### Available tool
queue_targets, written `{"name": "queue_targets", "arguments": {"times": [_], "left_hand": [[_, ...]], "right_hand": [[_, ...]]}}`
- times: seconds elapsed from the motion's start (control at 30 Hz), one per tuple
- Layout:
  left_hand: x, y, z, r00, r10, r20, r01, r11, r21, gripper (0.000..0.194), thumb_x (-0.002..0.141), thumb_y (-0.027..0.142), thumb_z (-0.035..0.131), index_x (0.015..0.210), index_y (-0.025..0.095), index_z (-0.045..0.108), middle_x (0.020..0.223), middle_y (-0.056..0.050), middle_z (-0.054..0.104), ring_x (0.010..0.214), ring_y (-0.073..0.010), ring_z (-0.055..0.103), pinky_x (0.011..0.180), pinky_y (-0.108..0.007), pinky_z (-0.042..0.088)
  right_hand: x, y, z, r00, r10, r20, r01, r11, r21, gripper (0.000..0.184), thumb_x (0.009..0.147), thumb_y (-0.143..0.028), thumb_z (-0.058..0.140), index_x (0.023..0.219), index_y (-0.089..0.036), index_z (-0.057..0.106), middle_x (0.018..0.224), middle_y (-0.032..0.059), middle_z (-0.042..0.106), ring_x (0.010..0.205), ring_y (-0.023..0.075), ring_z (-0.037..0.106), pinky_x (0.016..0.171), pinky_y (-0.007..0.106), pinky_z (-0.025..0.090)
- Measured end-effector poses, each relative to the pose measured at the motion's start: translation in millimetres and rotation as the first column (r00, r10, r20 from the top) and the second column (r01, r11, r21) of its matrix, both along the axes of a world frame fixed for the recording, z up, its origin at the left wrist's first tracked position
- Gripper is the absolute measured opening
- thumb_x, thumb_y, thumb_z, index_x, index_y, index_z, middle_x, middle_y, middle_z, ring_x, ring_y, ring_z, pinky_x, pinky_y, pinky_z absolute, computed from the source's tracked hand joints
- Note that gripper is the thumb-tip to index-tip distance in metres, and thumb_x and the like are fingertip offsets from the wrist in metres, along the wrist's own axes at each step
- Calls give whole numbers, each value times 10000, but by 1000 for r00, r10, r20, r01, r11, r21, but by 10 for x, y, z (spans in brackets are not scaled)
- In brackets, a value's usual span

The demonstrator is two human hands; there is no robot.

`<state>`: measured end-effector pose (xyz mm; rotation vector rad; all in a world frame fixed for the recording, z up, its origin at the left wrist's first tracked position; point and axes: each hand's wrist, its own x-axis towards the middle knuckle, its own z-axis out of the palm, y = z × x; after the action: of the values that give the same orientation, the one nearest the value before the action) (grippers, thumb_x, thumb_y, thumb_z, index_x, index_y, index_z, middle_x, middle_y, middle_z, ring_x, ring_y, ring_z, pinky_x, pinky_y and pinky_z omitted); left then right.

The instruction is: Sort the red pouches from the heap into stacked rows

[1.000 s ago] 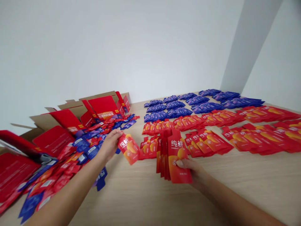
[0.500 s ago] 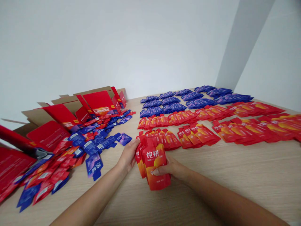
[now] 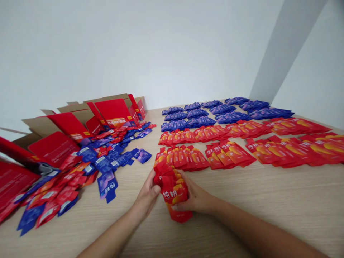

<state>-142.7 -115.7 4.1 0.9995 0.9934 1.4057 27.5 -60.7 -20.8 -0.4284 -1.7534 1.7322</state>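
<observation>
Between my hands is a stack of red pouches [image 3: 176, 200], printed with orange fruit and white characters, held tilted above the table. My right hand [image 3: 195, 195] is wrapped round the stack from the right, thumb across the front pouch. On the other side my left hand [image 3: 149, 190] grips the upper left edge of the stack, thumb in front; its other fingers are partly hidden. Just beyond the stack lies a fanned row of red pouches [image 3: 185, 157]. A single blue pouch [image 3: 106, 184] rests on the table left of my left hand.
At the left, a loose heap of red and blue pouches [image 3: 72, 182] spreads before open red cartons [image 3: 114, 111]. Fanned blue pouches [image 3: 197, 113] fill the back rows, and more red pouches [image 3: 285, 150] lie at the right. A wall stands behind the table [image 3: 228, 186].
My left hand has brought a single red pouch rightward to the stack in my right hand. The stack has moved left and nearer me, and both hands now hold it together.
</observation>
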Motion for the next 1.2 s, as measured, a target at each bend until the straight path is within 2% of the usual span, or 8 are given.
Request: {"name": "queue_targets", "arguments": {"times": [0.2, 0.37, 0.5, 0.67, 0.8, 1.0, 1.13, 1.2], "left_hand": [[-102, -84, -95, 977, -44, -210, 50, 998, 25, 879, 490, 323, 859, 1271, 236, 465, 1269, -127, 551, 1146, -321, 540, 930, -379, 454], [-51, -148, -210, 982, 29, -186, -13, 996, 84, 786, 494, 353, 847, 1168, 238, 459, 1139, -88, 594, 1036, -275, 591, 856, -355, 487], [74, -257, -313, 968, 86, -235, -73, 995, 63, 818, 518, 347, 836, 1201, 200, 409, 1208, -125, 552, 1131, -299, 538, 944, -406, 444], [281, -378, -327, 943, 210, -259, -216, 976, 4, 859, 571, 349, 800, 1260, 196, 311, 1174, -130, 576, 1090, -296, 584, 932, -447, 469], [324, -423, -373, 923, 205, -326, -209, 978, 23, 868, 560, 331, 796, 1258, 199, 297, 1175, -136, 582, 1079, -303, 594, 916, -457, 489], [452, -354, -382, 858, 165, -487, -208, 977, -37, 772, 617, 342, 741, 1246, 185, 322, 1194, -133, 580, 1131, -295, 563, 1003, -485, 416], [755, -187, -151, 900, 95, -426, -142, 987, -79, 806, 577, 344, 766, 1250, 175, 355, 1189, -134, 596, 1099, -301, 579, 990, -482, 418], [973, -72, 10, 936, 6, -353, -62, 987, -149, 809, 564, 358, 776, 1247, 172, 383, 1167, -125, 615, 1061, -288, 600, 972, -451, 435]], "right_hand": [[-15, -49, -47, 994, -107, -6, 102, 935, 338, 934, 589, -211, 783, 1367, -244, 268, 1411, 130, 311, 1317, 296, 313, 1081, 484, 256], [-51, -100, -78, 999, -40, -24, 45, 948, 314, 921, 637, -237, 768, 1370, -248, 211, 1356, 131, 416, 1247, 278, 432, 1048, 483, 331], [-98, -116, -73, 996, -12, -84, 36, 957, 289, 1013, 644, -263, 766, 1411, -258, 105, 1343, 144, 455, 1210, 294, 486, 1019, 498, 374], [-114, -136, -60, 992, -75, -100, 112, 888, 446, 1026, 631, -315, 748, 1425, -288, 99, 1333, 121, 448, 1205, 303, 490, 1033, 492, 372], [-9, -150, -79, 991, -133, -9, 115, 814, 570, 1083, 613, -356, 754, 1443, -281, 63, 1396, 136, 382, 1265, 341, 422, 1074, 535, 296], [169, -236, -105, 982, -175, -73, 190, 906, 379, 1042, 599, -293, 783, 1408, -283, 127, 1312, 106, 484, 1196, 286, 500, 1069, 489, 328], [366, -317, -86, 958, -260, -119, 274, 953, 125, 1017, 573, -208, 787, 1384, -269, 176, 1347, 118, 467, 1217, 271, 488, 1044, 463, 365], [520, -342, -65, 930, -347, -123, 344, 938, -40, 978, 572, -204, 786, 1368, -262, 220, 1330, 118, 491, 1198, 273, 507, 1016, 455, 397]]}}
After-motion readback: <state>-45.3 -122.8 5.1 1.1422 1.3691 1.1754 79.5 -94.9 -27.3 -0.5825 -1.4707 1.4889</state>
